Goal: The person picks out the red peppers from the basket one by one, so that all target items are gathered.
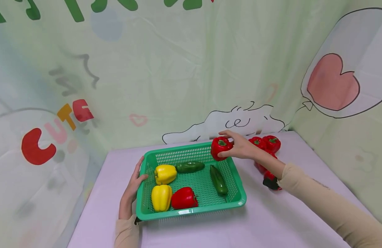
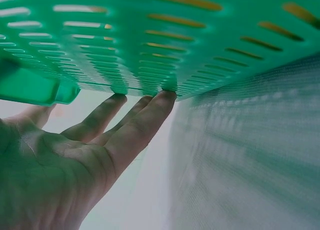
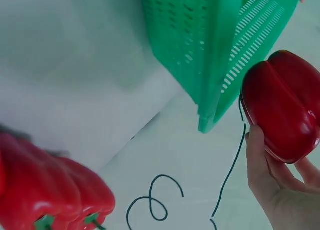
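My right hand point(image 1: 241, 146) grips a red bell pepper point(image 1: 220, 148) with a green stem, above the far right corner of the green plastic basket point(image 1: 191, 210). In the right wrist view, thumb and fingers hold this red pepper beside the basket's slotted wall. At the basket's left side my left hand point(image 1: 133, 184) holds the rim, thumb over it. The left wrist view shows its fingers against the slotted outside. Inside the basket lie two yellow bell peppers point(image 1: 161, 198), another red bell pepper point(image 1: 184, 198) and two long dark green peppers point(image 1: 219, 181).
Several more red bell peppers point(image 1: 271, 143) sit on the pale lilac table point(image 1: 262, 220) to the right, partly hidden behind my right forearm. A printed light-green curtain point(image 1: 178, 75) stands behind the table and along its sides.
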Tool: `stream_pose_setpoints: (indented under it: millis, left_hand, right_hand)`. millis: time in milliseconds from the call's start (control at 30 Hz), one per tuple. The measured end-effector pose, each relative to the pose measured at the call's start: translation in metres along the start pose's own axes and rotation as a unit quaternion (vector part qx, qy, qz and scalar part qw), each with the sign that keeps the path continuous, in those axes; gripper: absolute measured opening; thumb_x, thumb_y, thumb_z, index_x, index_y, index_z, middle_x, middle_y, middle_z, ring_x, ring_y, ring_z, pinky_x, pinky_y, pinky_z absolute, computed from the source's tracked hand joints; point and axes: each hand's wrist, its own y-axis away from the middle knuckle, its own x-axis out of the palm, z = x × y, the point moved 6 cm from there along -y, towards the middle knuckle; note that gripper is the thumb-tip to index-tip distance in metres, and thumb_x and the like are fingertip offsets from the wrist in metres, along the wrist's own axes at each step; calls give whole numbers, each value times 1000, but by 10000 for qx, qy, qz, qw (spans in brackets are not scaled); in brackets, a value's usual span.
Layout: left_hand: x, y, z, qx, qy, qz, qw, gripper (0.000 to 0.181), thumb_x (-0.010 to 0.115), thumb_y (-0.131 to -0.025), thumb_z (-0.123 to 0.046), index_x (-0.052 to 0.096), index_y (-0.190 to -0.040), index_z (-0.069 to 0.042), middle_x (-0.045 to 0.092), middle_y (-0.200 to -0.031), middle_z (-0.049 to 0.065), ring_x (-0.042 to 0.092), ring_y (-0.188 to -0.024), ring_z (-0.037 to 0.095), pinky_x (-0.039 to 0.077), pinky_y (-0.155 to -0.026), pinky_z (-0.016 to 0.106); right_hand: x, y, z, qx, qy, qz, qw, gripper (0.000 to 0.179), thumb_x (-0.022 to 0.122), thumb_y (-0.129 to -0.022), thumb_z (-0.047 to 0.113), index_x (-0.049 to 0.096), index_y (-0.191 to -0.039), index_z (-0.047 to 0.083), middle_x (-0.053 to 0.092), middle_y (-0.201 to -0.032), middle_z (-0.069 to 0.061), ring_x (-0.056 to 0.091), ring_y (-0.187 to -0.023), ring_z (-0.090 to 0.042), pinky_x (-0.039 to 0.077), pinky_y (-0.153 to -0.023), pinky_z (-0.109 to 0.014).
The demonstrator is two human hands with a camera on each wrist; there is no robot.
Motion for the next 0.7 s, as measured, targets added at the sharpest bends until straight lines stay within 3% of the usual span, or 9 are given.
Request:
stream_pose_setpoints:
  millis: [200,400,700]
  left_hand:
    - [0,0,-1,-10,-3,6,10000,78,44,-96,-2,6,-160,-25,17,-161,21,47,-120,37,55,-77,31]
    - [3,-1,-2,5,-58,23,10000,77,44,-97,-2,6,-160,-25,20,-159,22,52,-114,32,56,-77,32]
    - [1,2,0,-86,-94,-18,9999,78,42,-96,-1,7,-160,-28,20,-159,22,49,-119,40,56,-78,35]
  right_hand:
    - [-13,11,-9,-212,264,-230,9992,81,82,-78,22,40,-145,4,53,-134,-22,53,-114,-42,58,-77,-43]
    - [-32,24,-19,20,512,-455,9976,84,83,-77,23,39,-147,7,52,-134,-21,52,-115,-41,57,-77,-44]
    - [-46,38,-28,61,711,-721,9948,81,82,-77,24,42,-145,5,53,-133,-22,50,-116,-41,57,-76,-45]
